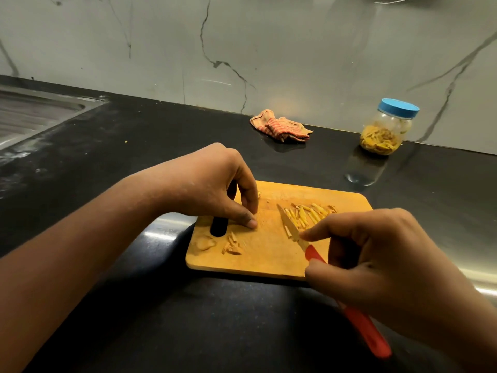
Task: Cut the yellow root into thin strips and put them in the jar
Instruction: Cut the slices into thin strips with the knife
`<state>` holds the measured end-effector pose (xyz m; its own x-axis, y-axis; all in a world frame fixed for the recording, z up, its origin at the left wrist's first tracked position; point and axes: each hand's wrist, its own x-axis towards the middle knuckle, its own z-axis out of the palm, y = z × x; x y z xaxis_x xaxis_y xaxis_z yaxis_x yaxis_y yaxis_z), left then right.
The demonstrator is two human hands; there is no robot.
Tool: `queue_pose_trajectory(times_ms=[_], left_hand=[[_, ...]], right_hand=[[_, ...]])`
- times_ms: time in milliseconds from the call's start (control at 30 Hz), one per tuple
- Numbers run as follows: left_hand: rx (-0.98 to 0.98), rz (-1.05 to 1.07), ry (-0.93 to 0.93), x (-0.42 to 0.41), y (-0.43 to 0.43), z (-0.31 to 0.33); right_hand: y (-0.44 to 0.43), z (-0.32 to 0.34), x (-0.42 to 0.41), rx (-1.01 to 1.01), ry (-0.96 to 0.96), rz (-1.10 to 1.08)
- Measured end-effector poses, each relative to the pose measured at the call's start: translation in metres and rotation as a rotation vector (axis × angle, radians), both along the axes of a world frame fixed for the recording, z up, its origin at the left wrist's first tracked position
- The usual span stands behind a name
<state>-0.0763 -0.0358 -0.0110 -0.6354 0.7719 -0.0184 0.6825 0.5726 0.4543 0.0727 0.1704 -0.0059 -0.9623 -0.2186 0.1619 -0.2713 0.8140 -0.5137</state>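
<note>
Nearest to us, our right hand (376, 265) is wrapped round the red handle of a knife (314, 255), with the forefinger stretched out to the base of the blade. The handle's end sticks out below the hand, over the black counter (161, 305). The blade slants away and to the left across a wooden cutting board (269, 257), which lies flat on the counter.

On the near left part of the board we see a flat pale slice (205, 242) and, just beside it, a small heap of yellow scraps (231, 244). Behind them is the dark slot (219, 226) in the board's left end. Our left hand (212, 181) arches over that end, fingers bent down, thumb and forefinger tips together on the wood. We cannot tell whether they pinch anything.

The cut yellow strips (309, 214) lie in a loose row on the far right of the board, just beside the blade, and a few touch it.

Farther back a crumpled striped cloth (281, 126) rests on the counter by the wall. To its right stands the clear jar (384, 130), upright, its blue lid (398, 107) on, its lower part filled with yellow pieces. It is well apart from the board. A steel sink (32, 114) sits at the far left, and a grey veined wall (269, 49) rises behind everything.
</note>
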Motion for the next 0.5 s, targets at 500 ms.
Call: queue_pose_trajectory(times_ms=[500], left_hand=[[0.078, -0.038, -0.085, 0.004, 0.004, -0.002]], right_hand=[[-0.004, -0.002, -0.002, -0.050, -0.005, -0.001]])
